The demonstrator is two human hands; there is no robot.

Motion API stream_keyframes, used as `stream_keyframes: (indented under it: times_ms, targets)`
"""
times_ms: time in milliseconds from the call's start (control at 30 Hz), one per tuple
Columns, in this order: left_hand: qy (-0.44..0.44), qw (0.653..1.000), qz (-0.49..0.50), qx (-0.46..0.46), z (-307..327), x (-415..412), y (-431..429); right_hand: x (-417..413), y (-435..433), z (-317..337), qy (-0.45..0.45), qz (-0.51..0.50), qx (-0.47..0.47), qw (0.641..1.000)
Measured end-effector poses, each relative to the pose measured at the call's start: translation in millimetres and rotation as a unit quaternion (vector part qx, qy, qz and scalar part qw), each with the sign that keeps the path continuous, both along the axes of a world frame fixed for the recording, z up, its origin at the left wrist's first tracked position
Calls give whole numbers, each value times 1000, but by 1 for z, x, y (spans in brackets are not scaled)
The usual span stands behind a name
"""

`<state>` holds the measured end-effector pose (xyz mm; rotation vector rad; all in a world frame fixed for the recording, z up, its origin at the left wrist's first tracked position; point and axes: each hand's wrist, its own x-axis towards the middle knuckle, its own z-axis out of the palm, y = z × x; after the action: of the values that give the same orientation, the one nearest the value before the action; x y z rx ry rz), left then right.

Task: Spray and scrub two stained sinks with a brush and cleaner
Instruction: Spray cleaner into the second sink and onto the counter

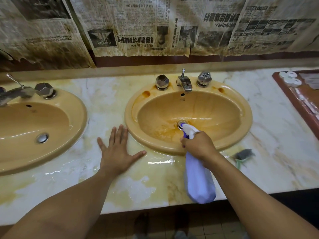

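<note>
orange-brown stains across the right sink [241,107] bowl

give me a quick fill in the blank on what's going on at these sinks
1. The right hand grips the bottle, its nozzle aimed at the stained sink's metal ____.
2. The left hand rests ____ on the counter.
3. The brush lies on the counter, to the ____ of that sink.
Missing: drain; flat; right.
</note>
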<state>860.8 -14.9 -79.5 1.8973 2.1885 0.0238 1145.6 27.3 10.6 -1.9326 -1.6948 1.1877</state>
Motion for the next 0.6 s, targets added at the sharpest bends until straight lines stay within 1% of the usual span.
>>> stream_keyframes:
  times_ms: [100,200,367,533,600]
  targets:
    - [-4,1000,1,2,0,0,0,25,-15,-8,-13,-79,35,996]
    - [-8,1000,0,6,1,0,-1,44,-28,-11,3,-154,36,987]
    - [-9,1000,-2,2,3,0,-2,57,-38,-12,18,-191,16,981]
    - [-15,1000,-3,9,4,0,-3,60,-42,-7,2,-181,43,982]
    - [-15,1000,-1,12,3,0,-3,60,-42,-6,-6,-182,36,983]
